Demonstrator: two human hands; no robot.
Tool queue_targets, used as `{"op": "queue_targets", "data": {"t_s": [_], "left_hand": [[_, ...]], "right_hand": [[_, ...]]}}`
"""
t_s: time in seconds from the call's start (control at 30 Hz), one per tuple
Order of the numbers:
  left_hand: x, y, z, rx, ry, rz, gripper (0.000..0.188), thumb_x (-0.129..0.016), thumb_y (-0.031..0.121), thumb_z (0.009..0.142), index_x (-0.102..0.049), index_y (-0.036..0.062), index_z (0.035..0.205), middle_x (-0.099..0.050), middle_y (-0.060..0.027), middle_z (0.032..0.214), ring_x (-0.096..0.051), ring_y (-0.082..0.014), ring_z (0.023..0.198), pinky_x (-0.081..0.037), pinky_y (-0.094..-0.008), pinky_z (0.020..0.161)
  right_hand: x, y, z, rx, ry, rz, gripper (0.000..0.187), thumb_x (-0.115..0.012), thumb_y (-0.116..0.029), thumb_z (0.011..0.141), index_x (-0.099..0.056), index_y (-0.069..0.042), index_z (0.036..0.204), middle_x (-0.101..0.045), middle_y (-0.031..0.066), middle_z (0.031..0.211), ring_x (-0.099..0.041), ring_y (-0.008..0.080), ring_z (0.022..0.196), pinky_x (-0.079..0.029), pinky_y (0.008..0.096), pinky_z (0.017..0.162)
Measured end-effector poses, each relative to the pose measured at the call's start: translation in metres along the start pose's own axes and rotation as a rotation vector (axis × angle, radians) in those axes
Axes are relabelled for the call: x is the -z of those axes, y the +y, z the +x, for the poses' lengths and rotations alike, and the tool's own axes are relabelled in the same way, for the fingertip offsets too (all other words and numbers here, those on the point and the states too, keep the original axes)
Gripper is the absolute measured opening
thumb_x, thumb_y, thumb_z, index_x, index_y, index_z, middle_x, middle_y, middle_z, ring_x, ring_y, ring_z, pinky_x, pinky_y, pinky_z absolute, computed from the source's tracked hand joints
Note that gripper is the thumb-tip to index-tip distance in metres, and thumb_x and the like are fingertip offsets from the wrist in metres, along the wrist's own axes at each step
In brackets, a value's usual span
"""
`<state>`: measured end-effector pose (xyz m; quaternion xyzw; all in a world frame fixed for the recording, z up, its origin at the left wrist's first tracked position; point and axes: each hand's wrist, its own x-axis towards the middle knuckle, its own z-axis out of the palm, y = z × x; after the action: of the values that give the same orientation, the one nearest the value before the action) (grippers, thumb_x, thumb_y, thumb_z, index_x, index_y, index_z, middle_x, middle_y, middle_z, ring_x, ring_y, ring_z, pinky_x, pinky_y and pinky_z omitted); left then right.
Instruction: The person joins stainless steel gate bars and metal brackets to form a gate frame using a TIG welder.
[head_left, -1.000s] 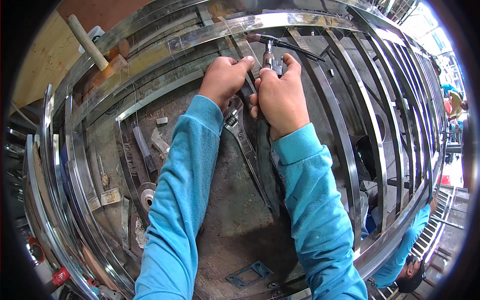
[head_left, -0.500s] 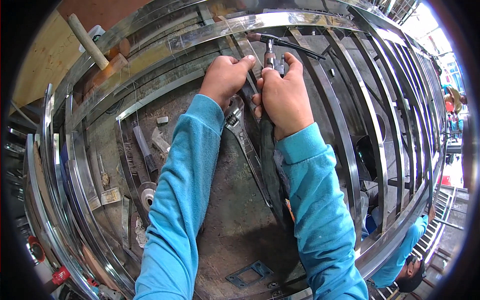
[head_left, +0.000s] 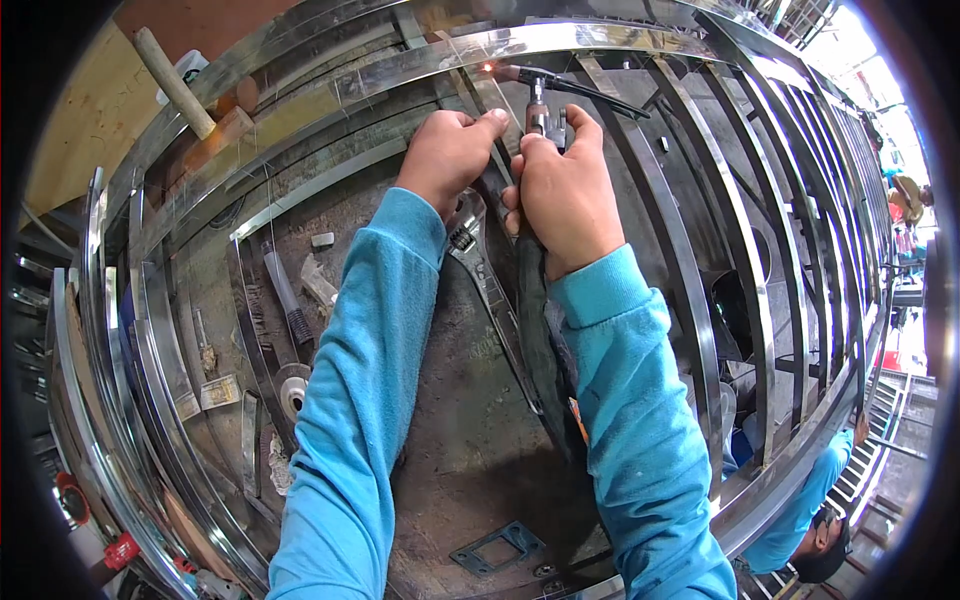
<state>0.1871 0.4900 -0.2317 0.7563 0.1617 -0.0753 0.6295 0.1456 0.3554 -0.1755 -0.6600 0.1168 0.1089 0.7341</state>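
My right hand [head_left: 572, 195] is closed around the grip of a welding torch [head_left: 538, 100]. Its nozzle points left, and a small orange-red glow shows at the tip, where an upright bar [head_left: 487, 92] meets the long shiny rail [head_left: 540, 42] of a metal frame. My left hand [head_left: 447, 155] is closed, its thumb pressed forward beside that bar; what its fingers hold, if anything, is hidden. An adjustable wrench [head_left: 492, 290] lies between my forearms. The torch's dark cable sleeve [head_left: 545, 350] runs down next to it.
More parallel bars [head_left: 690, 270] of the frame stretch off to the right. A hammer [head_left: 175, 85] rests at the upper left. On the dark worktop are a grinding disc [head_left: 292, 393] and a flat square metal plate [head_left: 497, 548] with an opening. At lower right is another person [head_left: 800, 510].
An orange-red glow has appeared at the torch tip, against the metal joint. My hands have stayed almost in the same place.
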Motion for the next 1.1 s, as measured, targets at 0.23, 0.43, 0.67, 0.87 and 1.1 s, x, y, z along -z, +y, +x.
{"op": "queue_targets", "data": {"t_s": [0.23, 0.43, 0.67, 0.87, 1.1], "left_hand": [[-0.003, 0.002, -0.001, 0.002, 0.003, 0.004, 0.037, -0.066, 0.033, 0.102, -0.072, -0.0035, 0.102, -0.074, -0.0073, 0.091, -0.066, -0.0128, 0.079, -0.052, -0.0306, 0.072], [-0.001, 0.007, -0.006, 0.025, -0.003, -0.015, 0.037, -0.066, 0.031, 0.102, -0.072, -0.0045, 0.107, -0.074, -0.0088, 0.094, -0.068, -0.015, 0.084, -0.054, -0.0306, 0.072], [-0.002, 0.005, -0.003, 0.013, -0.008, -0.025, 0.037, -0.065, 0.033, 0.103, -0.072, -0.0033, 0.104, -0.072, -0.0055, 0.089, -0.064, -0.0113, 0.076, -0.051, -0.0287, 0.07], [-0.001, 0.002, -0.001, 0.03, -0.017, -0.024, 0.039, -0.066, 0.034, 0.102, -0.072, -0.0046, 0.103, -0.072, -0.0065, 0.089, -0.064, -0.0121, 0.076, -0.052, -0.0298, 0.068], [-0.001, 0.004, -0.003, 0.007, -0.007, -0.027, 0.038, -0.067, 0.033, 0.102, -0.071, -0.0053, 0.104, -0.072, -0.0074, 0.09, -0.064, -0.0135, 0.077, -0.052, -0.0302, 0.07]], "right_hand": [[0.001, -0.003, -0.002, -0.013, 0.007, -0.013, 0.066, -0.054, -0.01, 0.1, -0.02, -0.007, 0.157, -0.059, 0.0067, 0.086, -0.059, 0.0141, 0.056, -0.049, 0.0297, 0.041], [-0.003, -0.001, -0.002, 0.006, 0.004, -0.007, 0.065, -0.054, -0.01, 0.1, -0.022, -0.005, 0.157, -0.059, 0.0078, 0.087, -0.059, 0.0143, 0.056, -0.049, 0.0297, 0.041], [-0.004, 0.011, 0.009, 0.078, 0.046, -0.061, 0.065, -0.053, -0.01, 0.101, -0.02, -0.003, 0.157, -0.058, 0.008, 0.087, -0.058, 0.0145, 0.055, -0.049, 0.0307, 0.04], [-0.004, 0.003, 0.001, 0.042, 0.026, -0.084, 0.062, -0.05, -0.009, 0.101, -0.019, 0.006, 0.153, -0.066, 0.0206, 0.099, -0.069, 0.0219, 0.067, -0.056, 0.0337, 0.053], [-0.005, 0.001, -0.001, 0.034, 0.019, -0.094, 0.061, -0.051, -0.01, 0.102, -0.02, 0.006, 0.153, -0.067, 0.0205, 0.098, -0.069, 0.0214, 0.064, -0.056, 0.0339, 0.052]]}}
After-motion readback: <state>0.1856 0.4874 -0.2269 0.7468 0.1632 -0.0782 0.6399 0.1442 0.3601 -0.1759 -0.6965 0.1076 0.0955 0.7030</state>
